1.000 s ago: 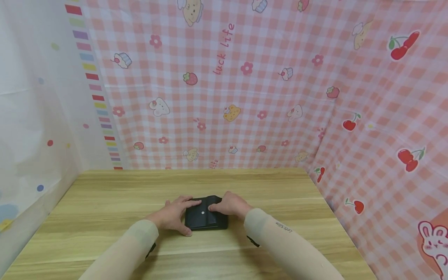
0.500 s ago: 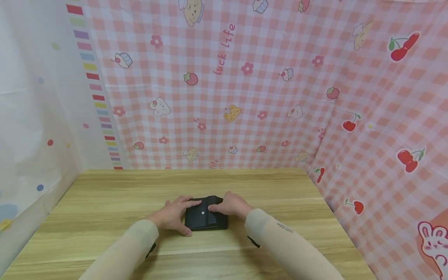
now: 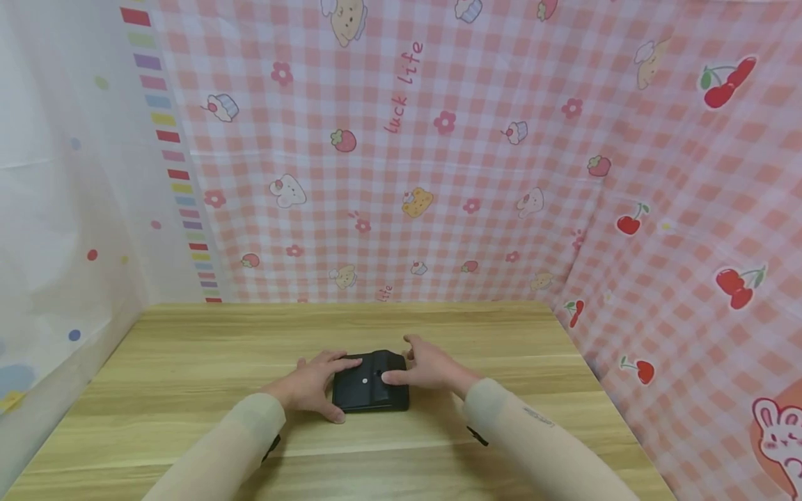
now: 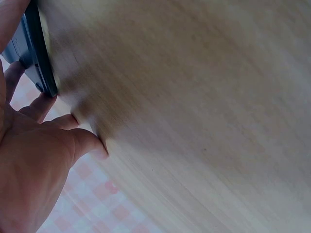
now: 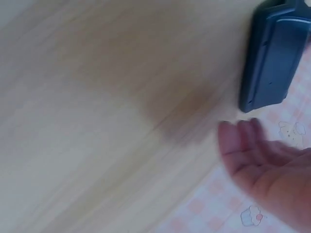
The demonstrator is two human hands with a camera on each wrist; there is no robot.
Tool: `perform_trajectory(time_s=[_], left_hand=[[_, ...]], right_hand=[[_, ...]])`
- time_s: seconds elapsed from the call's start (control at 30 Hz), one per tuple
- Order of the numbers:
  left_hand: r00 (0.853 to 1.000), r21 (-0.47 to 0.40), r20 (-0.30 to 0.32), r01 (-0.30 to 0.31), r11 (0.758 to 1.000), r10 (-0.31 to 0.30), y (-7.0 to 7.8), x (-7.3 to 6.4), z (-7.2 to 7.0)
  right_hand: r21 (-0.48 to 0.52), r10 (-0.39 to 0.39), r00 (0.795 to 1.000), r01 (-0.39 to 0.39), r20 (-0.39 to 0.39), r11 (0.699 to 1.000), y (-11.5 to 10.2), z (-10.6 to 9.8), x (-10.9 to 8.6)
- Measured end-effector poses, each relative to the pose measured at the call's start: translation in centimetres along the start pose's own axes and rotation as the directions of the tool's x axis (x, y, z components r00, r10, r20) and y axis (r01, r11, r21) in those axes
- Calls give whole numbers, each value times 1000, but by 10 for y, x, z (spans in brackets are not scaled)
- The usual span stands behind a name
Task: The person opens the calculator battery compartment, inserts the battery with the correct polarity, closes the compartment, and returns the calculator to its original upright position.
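Observation:
A black wallet [image 3: 357,390] with a pale snap stud lies flat on the wooden table [image 3: 250,445]. Its right part carries a raised folded section. My left hand [image 3: 310,386] spreads over the left end: the index finger rests on top and the thumb lies by the near corner. In the left wrist view, other fingers of the left hand [image 4: 39,160] touch the wallet [image 4: 41,53] and tabletop. My right hand [image 3: 432,365] is at the right end, thumb over the raised section. The right wrist view shows the fingers of my right hand [image 5: 272,170] apart from the wallet [image 5: 277,58].
Pink checked cloth [image 3: 376,174] hangs behind the table's far edge, and more checked cloth [image 3: 683,264] runs down the right side. White cloth [image 3: 63,209] with coloured dots covers the left side.
My right hand has let go of the wallet's raised section and shifted right, its fingers now straighter and away from the edge. The left hand and the wallet have stayed put.

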State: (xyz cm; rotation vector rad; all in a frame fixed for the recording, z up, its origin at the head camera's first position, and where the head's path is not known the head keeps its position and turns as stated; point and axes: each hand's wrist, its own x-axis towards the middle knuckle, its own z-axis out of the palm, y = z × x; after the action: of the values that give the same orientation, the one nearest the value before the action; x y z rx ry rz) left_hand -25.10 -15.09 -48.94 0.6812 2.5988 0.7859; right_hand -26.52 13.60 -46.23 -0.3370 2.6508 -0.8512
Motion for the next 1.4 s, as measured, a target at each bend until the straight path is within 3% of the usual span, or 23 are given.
perform_trajectory(time_s=[0.1,0.2,0.43,0.83,1.4], left_hand=[[1000,5,-2,-2,1000,2,-1,1,0],[1000,7,-1,-4,1000,4,-2,1,0],[1000,12,1,-9,1000,9,-3,1,1],[1000,24,4,-12,1000,12,-2,5,2],[1000,7,6,-5,1000,5,-5,4,2]], right_hand=[[-50,-138,990,140,27,989,8,-4,-2],[-148,-250,967,254,46,956,14,-5,-2],[-277,-344,934,356,94,893,24,0,0],[-289,-343,930,367,134,884,32,4,6],[-308,-283,944,324,172,894,24,8,18]])
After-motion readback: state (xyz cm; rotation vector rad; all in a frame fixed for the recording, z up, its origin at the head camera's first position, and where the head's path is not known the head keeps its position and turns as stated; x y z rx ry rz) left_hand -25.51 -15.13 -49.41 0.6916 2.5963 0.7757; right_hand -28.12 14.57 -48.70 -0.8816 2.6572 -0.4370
